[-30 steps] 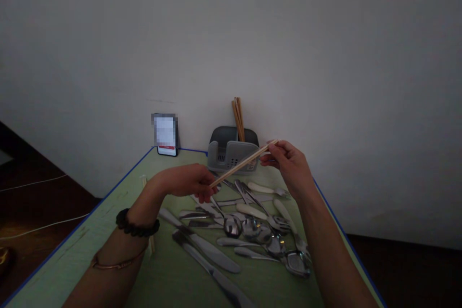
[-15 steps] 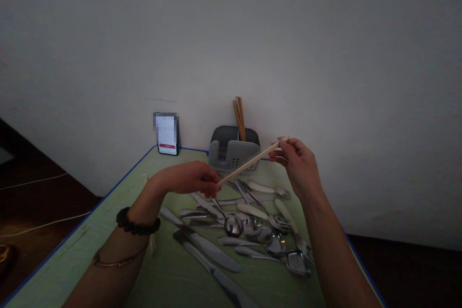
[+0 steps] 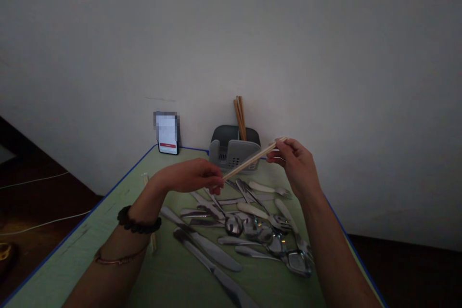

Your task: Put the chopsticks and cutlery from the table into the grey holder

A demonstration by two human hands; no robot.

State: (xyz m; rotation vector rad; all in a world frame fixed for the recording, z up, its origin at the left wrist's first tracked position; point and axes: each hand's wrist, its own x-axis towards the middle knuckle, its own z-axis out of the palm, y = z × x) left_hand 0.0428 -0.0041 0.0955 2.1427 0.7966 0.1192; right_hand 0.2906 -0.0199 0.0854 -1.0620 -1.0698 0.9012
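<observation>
Shifted slightly right since one second ago: left hand [image 3: 198, 176], right hand [image 3: 298, 160], pale chopsticks [image 3: 252, 160] | Left: pinching lower end | Right: fingertips pinching upper end | Pale chopsticks: slanted above scattered cutlery [image 3: 234, 225], before grey holder [image 3: 240, 148] | Holder: contains brown chopsticks [image 3: 240, 118], tilted

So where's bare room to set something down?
Bare green tabletop shows between the black rectangular phone and grey plastic cutlery holder, and along the left blue-trimmed edge outside the black beaded bracelet. Crowded below the held pale wooden chopsticks: steel spoons, knives and white-handled forks cluster.
</observation>
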